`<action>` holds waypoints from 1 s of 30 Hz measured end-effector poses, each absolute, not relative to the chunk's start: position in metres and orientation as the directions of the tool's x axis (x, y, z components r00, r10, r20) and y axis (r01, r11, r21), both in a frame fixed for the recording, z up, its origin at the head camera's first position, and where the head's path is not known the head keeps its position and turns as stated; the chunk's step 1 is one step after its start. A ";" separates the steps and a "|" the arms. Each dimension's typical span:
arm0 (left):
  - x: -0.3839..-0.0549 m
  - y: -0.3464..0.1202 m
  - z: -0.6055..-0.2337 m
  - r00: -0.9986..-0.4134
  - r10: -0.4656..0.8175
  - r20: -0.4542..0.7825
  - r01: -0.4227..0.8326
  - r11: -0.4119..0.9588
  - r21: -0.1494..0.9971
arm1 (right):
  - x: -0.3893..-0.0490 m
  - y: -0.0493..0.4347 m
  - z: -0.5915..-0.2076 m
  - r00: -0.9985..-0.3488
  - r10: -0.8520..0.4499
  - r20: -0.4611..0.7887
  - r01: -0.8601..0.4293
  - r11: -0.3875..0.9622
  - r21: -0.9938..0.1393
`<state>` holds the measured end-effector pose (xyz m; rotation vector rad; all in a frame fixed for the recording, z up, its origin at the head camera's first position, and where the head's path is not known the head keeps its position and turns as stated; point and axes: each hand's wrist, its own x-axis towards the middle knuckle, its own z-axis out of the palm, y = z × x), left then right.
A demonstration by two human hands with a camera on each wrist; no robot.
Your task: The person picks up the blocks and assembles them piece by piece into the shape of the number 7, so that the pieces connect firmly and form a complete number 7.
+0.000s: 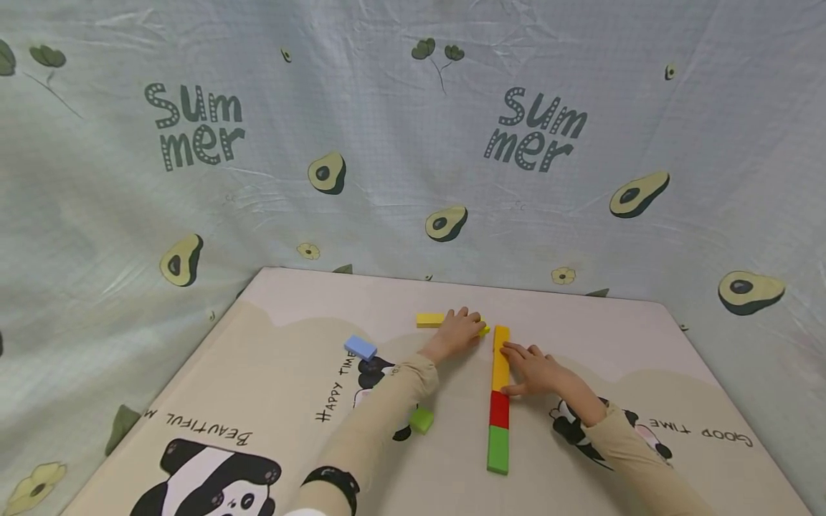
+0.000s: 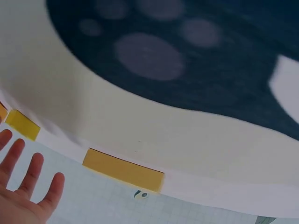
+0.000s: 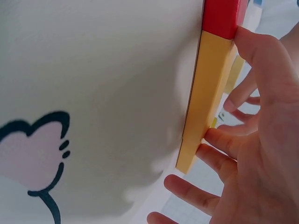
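Note:
On the tabletop a straight row runs away from me: a green block (image 1: 498, 450), a red block (image 1: 500, 409), then orange blocks (image 1: 500, 371) at the far end. My right hand (image 1: 540, 371) lies along the row's right side. Its thumb (image 3: 252, 44) touches near the red-orange seam, and two fingertips rest against the far orange part. Left of the row's far end, my left hand (image 1: 457, 334) reaches over a small yellow block (image 2: 22, 125), its fingers spread and fingertips close to it. A longer yellow block (image 1: 429, 320) lies just left of that hand.
A blue block (image 1: 360, 347) lies left of the left forearm. A lime-green block (image 1: 422, 420) sits between that forearm and the row. The table (image 1: 310, 290) carries panda prints and ends at a hanging avocado-print cloth (image 1: 387, 143).

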<state>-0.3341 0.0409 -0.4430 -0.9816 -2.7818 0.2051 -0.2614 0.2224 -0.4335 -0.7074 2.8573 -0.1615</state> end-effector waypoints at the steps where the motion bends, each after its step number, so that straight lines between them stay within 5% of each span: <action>1: -0.334 0.039 -0.443 -0.754 0.644 0.125 0.618 0.762 -0.194 | -0.262 0.223 -0.434 -0.867 -0.471 -0.161 -0.449 0.880 -0.153; 11: -0.332 0.027 -0.443 -0.730 0.677 0.092 0.655 0.732 -0.188 | -0.263 0.223 -0.436 -0.870 -0.472 -0.147 -0.450 0.879 -0.156; 30: -0.334 0.049 -0.443 -0.837 0.543 -0.065 0.546 0.837 -0.037 | -0.260 0.222 -0.433 -0.863 -0.481 -0.155 -0.455 0.873 -0.173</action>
